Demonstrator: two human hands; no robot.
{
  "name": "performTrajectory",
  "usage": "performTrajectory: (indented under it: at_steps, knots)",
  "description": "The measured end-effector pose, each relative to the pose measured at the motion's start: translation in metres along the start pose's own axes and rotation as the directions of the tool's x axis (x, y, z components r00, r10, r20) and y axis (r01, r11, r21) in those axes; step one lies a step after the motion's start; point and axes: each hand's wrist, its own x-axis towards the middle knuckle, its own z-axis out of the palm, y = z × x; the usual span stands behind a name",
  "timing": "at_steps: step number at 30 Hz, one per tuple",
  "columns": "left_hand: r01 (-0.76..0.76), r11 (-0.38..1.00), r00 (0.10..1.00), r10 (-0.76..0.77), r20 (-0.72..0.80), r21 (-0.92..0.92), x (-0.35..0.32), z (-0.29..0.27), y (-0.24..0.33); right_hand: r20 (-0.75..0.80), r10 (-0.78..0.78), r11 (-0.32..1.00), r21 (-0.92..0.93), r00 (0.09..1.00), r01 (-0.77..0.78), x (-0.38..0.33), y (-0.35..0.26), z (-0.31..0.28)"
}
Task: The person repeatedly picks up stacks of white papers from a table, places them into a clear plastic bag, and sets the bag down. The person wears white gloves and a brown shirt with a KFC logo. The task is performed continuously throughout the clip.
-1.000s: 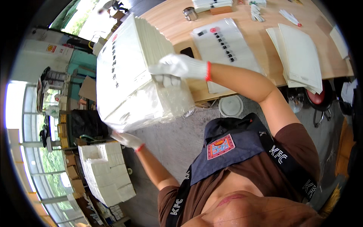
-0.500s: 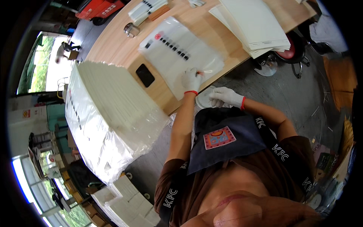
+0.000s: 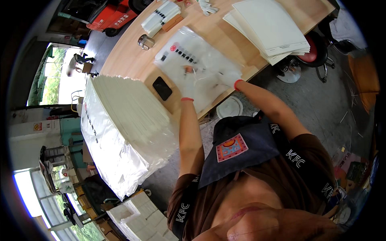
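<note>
Clear plastic bags (image 3: 201, 47) printed with a red round mark and dark characters lie stacked on the wooden table before me. My left hand (image 3: 188, 85), in a white glove with a red cuff, rests on or within the near left part of the top bag. Its glove blends into the pale plastic, and a small orange-brown patch shows near its fingertips. My right hand (image 3: 228, 80), gloved the same way, is at the bags' near right edge. Blur and plastic hide the fingers of both hands. The top film looks rumpled between them.
A black phone (image 3: 162, 88) lies left of the bags, near a metal jar (image 3: 145, 41). A big plastic-wrapped stack of sheets (image 3: 128, 116) stands at left. Loose pale sheets (image 3: 271, 30) lie far right. Below the table edge is a white round lid (image 3: 229, 107).
My right hand has moved from beside the table edge up onto the bags. My left hand has shifted left relative to the bags, and the top plastic has become rumpled. The whole view has shifted slightly.
</note>
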Motion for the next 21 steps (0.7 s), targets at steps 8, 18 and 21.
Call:
performTrajectory:
  at_steps: [8,18,21]
  knots:
    - [-0.319,-0.891,0.819,-0.087,0.567,0.325,-0.028,-0.032,-0.125,0.088,-0.082,0.9,0.435,0.993,0.036,-0.034,-0.059,-0.08]
    - [-0.249,-0.95,0.923,-0.291,0.251,-0.186,-0.057,-0.146,-0.185,0.305,-0.158,0.974,-0.11,0.939,0.2,-0.057,-0.088,-0.094]
    - [-0.25,-0.963,0.866,-0.269,0.421,-0.101,-0.031,-0.129,-0.144,0.267,-0.321,0.912,-0.17,0.909,0.372,-0.077,-0.034,-0.13]
